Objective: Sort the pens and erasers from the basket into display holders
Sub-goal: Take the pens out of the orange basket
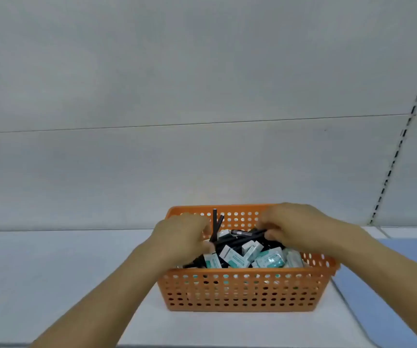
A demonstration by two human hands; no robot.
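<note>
Both hands are in the orange basket (240, 290), which sits on the white shelf (51, 272). The left hand (182, 237) grips a couple of black pens (215, 226) that stick nearly straight up, pointing to 12 o'clock. The right hand (300, 229) has curled fingers pinching another bunch of dark pens (247, 237) lying flat, long axis running roughly 8 to 2 o'clock, so they come out toward the right hand's side. Boxed erasers (235, 257), white with teal print, are heaped at about 6 o'clock from both hands, near the front wall. No holders in view, so sorting looks barely started. A blue mat (403, 285) sits at 3 o'clock of the basket
</note>
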